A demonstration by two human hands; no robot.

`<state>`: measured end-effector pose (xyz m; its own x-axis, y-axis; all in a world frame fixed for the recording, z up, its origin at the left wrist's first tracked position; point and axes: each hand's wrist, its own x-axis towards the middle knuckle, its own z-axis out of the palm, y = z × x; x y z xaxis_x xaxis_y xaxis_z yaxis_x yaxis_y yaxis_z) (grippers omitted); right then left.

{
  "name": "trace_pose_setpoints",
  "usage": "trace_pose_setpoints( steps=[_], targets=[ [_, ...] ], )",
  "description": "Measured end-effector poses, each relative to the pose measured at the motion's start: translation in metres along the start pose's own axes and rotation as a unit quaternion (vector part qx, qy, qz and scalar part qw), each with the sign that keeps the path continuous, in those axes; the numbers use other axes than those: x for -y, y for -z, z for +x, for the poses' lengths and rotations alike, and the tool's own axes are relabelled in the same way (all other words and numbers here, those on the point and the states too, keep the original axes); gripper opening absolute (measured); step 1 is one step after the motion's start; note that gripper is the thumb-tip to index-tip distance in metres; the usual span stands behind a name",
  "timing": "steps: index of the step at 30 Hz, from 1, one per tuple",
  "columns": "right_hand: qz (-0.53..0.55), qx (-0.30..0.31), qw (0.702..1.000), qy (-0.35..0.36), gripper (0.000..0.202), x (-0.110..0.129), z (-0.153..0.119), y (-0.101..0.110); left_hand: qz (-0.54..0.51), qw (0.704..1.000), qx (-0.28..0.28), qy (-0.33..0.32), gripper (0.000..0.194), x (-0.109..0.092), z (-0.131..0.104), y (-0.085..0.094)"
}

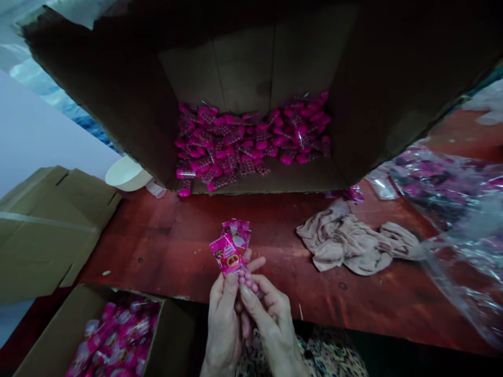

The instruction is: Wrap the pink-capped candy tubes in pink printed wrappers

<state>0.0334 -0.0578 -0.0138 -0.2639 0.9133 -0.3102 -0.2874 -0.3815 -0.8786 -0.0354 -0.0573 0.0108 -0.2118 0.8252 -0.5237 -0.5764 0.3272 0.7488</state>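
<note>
1. Left hand [226,314] pinches a pink printed card [227,254]; right hand [273,314] pinches pink beads [248,281] at its lower corner, over the near edge of the surface [173,235].
2. Seemingly unfinished: whether card and beads are joined cannot be told.
3. Apparently left: spare cards [237,232] just beyond, capped packs [236,141] inside the large carton [247,68].
4. Apparently done: pink packages [121,330] heaped in the small box [51,335], lower left.

fingers [251,303]: bare | lap garment [334,352]: mottled print, tan, black, pinkish touches
</note>
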Motion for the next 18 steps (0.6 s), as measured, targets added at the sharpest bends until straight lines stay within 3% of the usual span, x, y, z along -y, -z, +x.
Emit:
trace_pose_setpoints(
  steps=[3,9,14,18],
  targets=[
    [-0.001,0.010,1.000,0.008,0.033,0.003,0.000,-0.003,-0.023,1.000,0.000,0.007,0.043,-0.005,0.000,0.000],
    [-0.084,-0.044,0.994,0.059,0.031,0.004,-0.001,-0.008,-0.060,0.997,-0.049,0.002,0.032,-0.004,0.003,-0.001],
    [-0.137,-0.090,0.980,0.117,0.029,-0.002,-0.011,-0.004,-0.059,0.997,-0.038,-0.016,0.030,0.003,-0.005,-0.005],
    [-0.136,-0.099,0.979,0.116,0.031,-0.004,-0.012,-0.001,-0.045,0.998,-0.034,-0.024,0.033,0.006,-0.009,-0.006]
  ],
)
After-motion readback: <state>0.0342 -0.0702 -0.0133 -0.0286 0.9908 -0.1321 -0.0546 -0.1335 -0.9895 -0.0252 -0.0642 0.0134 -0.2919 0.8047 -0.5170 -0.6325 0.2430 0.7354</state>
